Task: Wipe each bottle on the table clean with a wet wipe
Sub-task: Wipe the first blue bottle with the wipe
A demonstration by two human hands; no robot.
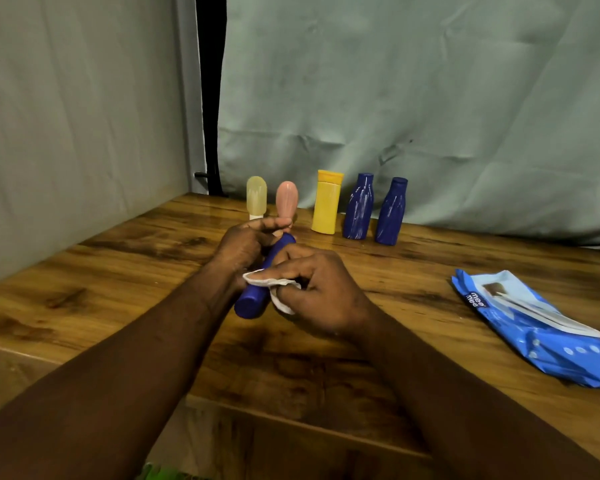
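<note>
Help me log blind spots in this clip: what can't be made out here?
Head view only.
Held blue bottle: middle hidden by left hand and right hand.
Wet wipe: mostly tucked under the right hand's fingers.
Pink bottle: base hidden behind left hand.
Wipe pack: cut by right edge, small print blurred.

Blue bottle (253, 301), wipe (279, 292) in hands (241, 247) (326, 292)

Six bottles were present: one held blue bottle (252, 301), two standing blue bottles (359, 207) (391, 213), one yellow bottle (326, 209), one pink bottle (287, 199), one cream bottle (256, 195). There was also one white wipe (280, 301) and one wipe pack (534, 327).
</note>
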